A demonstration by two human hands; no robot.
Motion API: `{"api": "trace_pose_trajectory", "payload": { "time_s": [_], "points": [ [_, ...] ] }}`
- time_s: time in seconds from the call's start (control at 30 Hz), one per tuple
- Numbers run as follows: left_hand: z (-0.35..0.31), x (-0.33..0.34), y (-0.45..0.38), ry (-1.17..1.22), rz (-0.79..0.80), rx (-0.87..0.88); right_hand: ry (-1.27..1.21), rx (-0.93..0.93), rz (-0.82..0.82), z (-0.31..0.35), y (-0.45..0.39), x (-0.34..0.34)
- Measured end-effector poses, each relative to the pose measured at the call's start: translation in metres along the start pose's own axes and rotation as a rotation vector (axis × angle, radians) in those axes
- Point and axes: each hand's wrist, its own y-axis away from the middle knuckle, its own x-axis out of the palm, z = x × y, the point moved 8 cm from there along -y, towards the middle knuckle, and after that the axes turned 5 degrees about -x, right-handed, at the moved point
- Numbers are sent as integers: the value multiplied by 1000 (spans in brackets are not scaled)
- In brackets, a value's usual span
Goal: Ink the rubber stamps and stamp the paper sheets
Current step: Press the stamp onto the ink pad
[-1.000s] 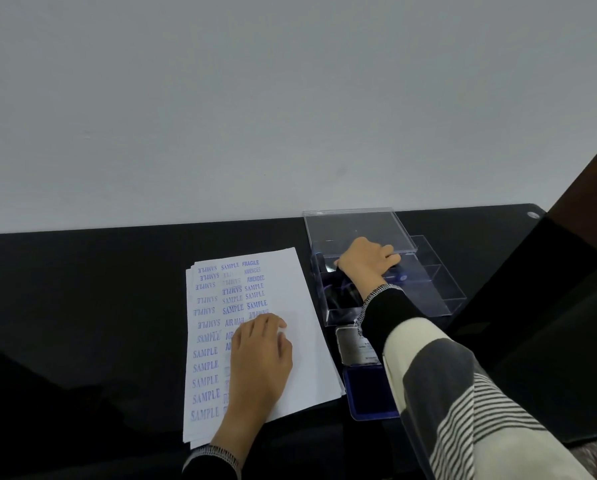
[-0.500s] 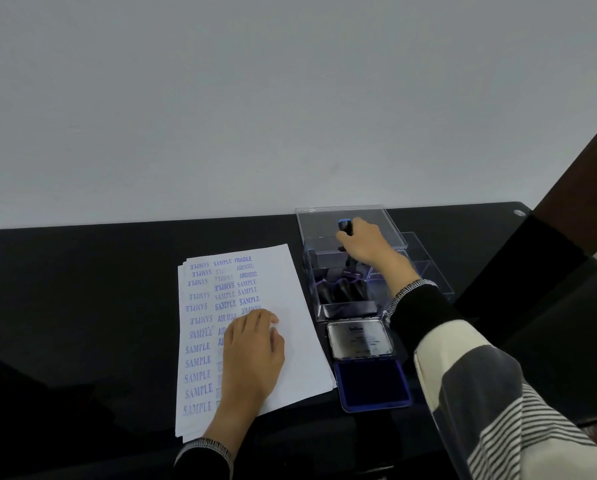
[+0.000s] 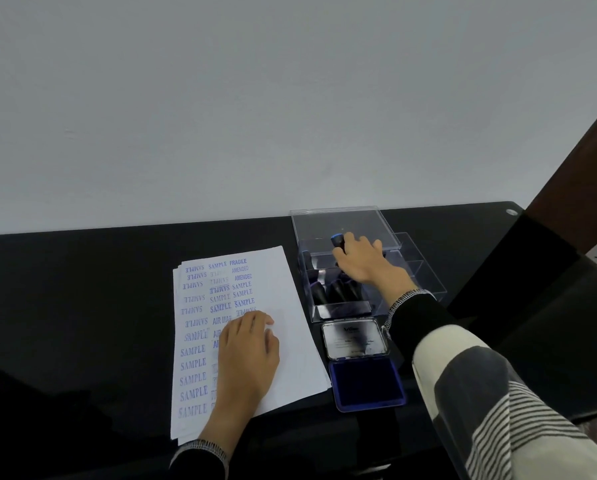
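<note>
The clear stamp box (image 3: 376, 296) served as the reference point for all positions. The right hand (image 3: 366, 263) reached into the box, its grip curled round a stamp handle (image 3: 337, 241) with a dark body and blue cap, which stood just above the rear compartment. This hold was judged to be a lift or a return of one rubber stamp; which of the two could not be told. Further stamps (image 3: 335, 289) lay in the box's near-left compartment, dark and tapered; their count was unclear.

The box's hinged lid (image 3: 342, 223) stood open behind it, presumably to give free access. Walls and dividers were transparent hard plastic, glossy.

Directly in front of the box, the ink pad (image 3: 366, 384) lay open: a blue felt bed in a blue case, with its silvery labelled lid (image 3: 354, 339) folded back towards the box. It was placed within short reach of both stamps and paper.

Left of the box sat the stack of paper sheets (image 3: 290, 323), white, thin, slightly fanned at the edges. The top sheet carried blue impressions reading SAMPLE, AIR MAIL, AMENDED and FRAGILE. The left hand (image 3: 246, 358) rested flat on it, fingers relaxed and holding nothing, judged to be steadying the stack against slipping on the glossy black desk (image 3: 82, 306).
</note>
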Motion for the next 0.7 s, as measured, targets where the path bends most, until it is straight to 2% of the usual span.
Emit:
{"api": "trace_pose_trajectory", "payload": {
  "time_s": [0.17, 0.3, 0.43, 0.63, 0.7],
  "points": [
    [-2, -1, 0, -3, -17, 21, -572, 68, -289, 1, 7, -17],
    [-7, -1, 2, -61, -34, 65, -793, 102, -341, 9, 22, -10],
    [-15, -3, 0, -189, -21, 105, -862, 137, -365, 11, 42, 0],
    [-21, 4, 11, -354, 137, 60, -840, 77, -359, 8, 85, -25],
    [-22, 3, 17, -269, 148, 43, -876, 47, -345, 2, 102, -32]
  ]
}}
